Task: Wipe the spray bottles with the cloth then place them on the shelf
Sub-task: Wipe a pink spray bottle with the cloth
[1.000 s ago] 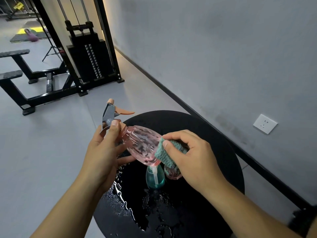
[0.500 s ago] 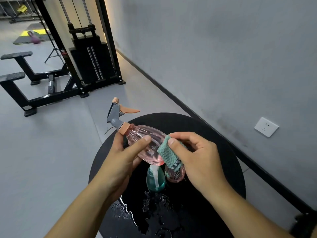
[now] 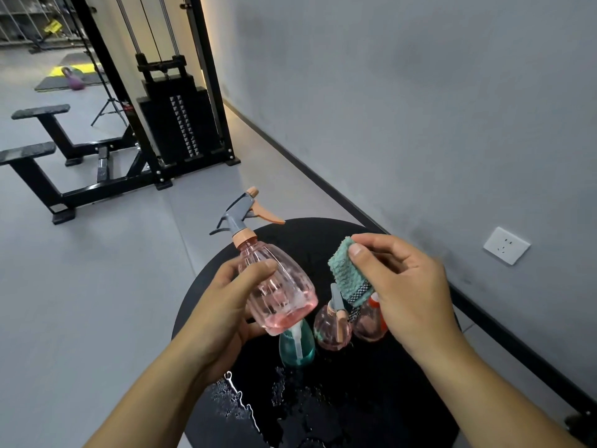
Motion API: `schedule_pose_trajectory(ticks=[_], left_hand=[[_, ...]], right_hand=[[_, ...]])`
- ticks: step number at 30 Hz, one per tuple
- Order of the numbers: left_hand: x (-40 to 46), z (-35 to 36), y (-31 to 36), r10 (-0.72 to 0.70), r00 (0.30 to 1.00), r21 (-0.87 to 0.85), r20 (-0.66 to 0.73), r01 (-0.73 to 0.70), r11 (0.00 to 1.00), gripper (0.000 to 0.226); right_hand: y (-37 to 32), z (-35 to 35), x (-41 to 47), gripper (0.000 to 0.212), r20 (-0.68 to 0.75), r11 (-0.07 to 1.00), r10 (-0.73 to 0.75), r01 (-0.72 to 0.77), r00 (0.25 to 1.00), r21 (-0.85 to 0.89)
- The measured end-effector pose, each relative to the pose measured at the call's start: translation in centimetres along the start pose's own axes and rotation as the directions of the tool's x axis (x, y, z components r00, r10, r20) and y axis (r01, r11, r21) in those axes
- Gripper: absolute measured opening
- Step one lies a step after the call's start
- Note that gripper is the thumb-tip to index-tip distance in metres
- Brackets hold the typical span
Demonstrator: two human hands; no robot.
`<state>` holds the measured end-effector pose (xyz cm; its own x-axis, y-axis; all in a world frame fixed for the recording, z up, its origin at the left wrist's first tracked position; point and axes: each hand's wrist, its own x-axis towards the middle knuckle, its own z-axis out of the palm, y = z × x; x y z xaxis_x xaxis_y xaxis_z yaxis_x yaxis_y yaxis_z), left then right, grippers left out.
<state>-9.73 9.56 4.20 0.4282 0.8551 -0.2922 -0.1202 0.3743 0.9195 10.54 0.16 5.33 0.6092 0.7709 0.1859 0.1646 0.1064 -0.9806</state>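
My left hand (image 3: 226,315) grips a clear pink spray bottle (image 3: 277,286) by its body, held tilted above the round black table (image 3: 403,383), its grey and orange trigger head pointing up and away. To its right, my right hand (image 3: 403,286) pinches a folded teal cloth (image 3: 347,273), lifted a little clear of the bottle. Below them three more bottles stand on the table: a teal one (image 3: 297,349), a small pink one (image 3: 332,328) and another pink one (image 3: 370,324) partly hidden behind my right hand.
Water is spilled on the table's near side (image 3: 245,405). A grey wall with a white socket (image 3: 505,245) runs along the right. A black weight-stack machine (image 3: 177,124) and bench frame (image 3: 48,163) stand on the grey floor at the back left.
My right hand has lifted the cloth off the pink bottle and moved right. My left hand has shifted its hold from the neck to the body and brought the bottle more upright.
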Motion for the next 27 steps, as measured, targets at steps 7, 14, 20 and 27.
schedule_pose_trajectory(ticks=[7, 14, 20, 27], left_hand=[[-0.8, 1.1, -0.2, -0.121, 0.988, -0.056, 0.099, 0.127, 0.990, 0.041], [-1.1, 0.4, -0.5, -0.135, 0.981, 0.012, 0.137, 0.134, 0.991, 0.062], [-1.2, 0.5, -1.0, -0.100, 0.973, 0.174, 0.207, 0.064, 0.983, 0.072], [-2.4, 0.8, -1.1, -0.136, 0.939, 0.273, 0.316, 0.047, 0.961, 0.076]], right_hand=[[0.0, -0.8, 0.1, 0.012, -0.012, 0.999, -0.029, 0.029, 0.999, 0.012], [0.1, -1.2, 0.4, 0.011, -0.049, 1.000, -0.023, 0.024, 0.999, 0.018], [0.1, -1.2, 0.5, 0.011, -0.053, 0.999, -0.044, 0.045, 0.998, 0.005], [-0.2, -0.8, 1.1, 0.012, -0.101, 0.942, -0.279, 0.252, 0.955, -0.220]])
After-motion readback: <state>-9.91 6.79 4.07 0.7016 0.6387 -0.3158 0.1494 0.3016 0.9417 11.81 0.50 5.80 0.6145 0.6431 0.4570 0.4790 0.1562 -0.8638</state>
